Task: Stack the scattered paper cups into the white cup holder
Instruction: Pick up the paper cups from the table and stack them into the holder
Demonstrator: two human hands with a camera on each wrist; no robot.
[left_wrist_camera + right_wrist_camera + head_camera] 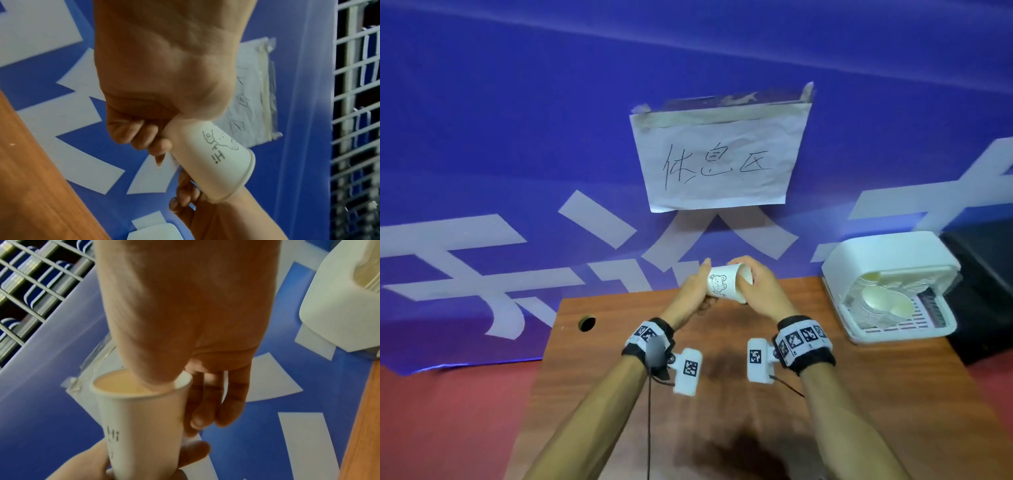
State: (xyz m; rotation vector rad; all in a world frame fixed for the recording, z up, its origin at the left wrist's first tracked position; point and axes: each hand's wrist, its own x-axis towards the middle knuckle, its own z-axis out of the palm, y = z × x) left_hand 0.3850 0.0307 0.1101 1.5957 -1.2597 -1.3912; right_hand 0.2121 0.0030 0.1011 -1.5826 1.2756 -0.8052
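Wooden table (pixel 876 394), brown grained top, with a round cable hole (pixel 587 323) at its far left. Above the table's far edge, both hands hold one paper cup (pixel 724 283), white, tapered, on its side: left hand (pixel 693 296) curls around the base end, right hand (pixel 762 291) grips the rim end, thumb inside. White cup holder (pixel 887 274), smooth plastic, at the table's far right, holds stacked cups. Behind the table, a blue banner (pixel 517 137) carries a taped paper sign (pixel 719 157).

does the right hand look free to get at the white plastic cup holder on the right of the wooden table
Probably not yet: the right hand and left hand both grip the white paper cup. Nothing stands on the table between it and the white plastic cup holder.
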